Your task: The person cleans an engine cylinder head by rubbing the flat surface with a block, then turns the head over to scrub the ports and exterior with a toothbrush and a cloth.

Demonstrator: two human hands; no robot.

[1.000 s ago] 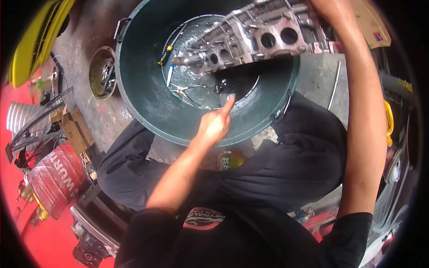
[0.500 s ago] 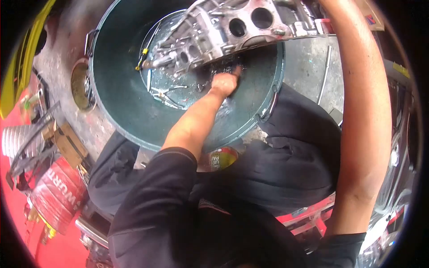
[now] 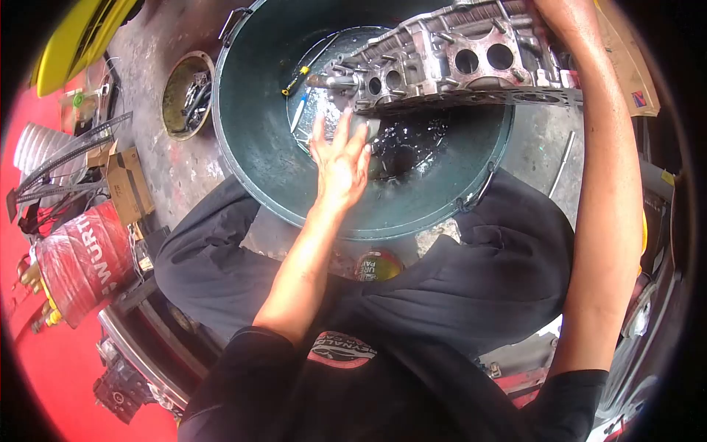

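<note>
A metal engine cylinder head [image 3: 471, 59] with round ports and studs is held tilted over a large dark green tub [image 3: 254, 173]. My right hand [image 3: 571, 20] grips its far right end; the fingertips are partly hidden. Below the left end of the cylinder head, my left hand [image 3: 340, 163] is raised over the tub with its fingers spread, and nothing shows in it. In the shallow wet liquid at the tub's bottom lie a yellow-and-black handled tool [image 3: 296, 81] and a thin blue-and-white item [image 3: 299, 114].
A round pan [image 3: 171, 121] of small metal parts sits left of the tub. Further left are a cardboard box [image 3: 131, 184] and a red Würth bucket [image 3: 92, 254]. A small can [image 3: 377, 267] stands between my legs. A thin rod [image 3: 563, 163] lies right of the tub.
My left hand has come up from deep in the tub and opened its fingers. The view has shifted, so the tub and cylinder head sit further right; the head's tilt looks slightly different.
</note>
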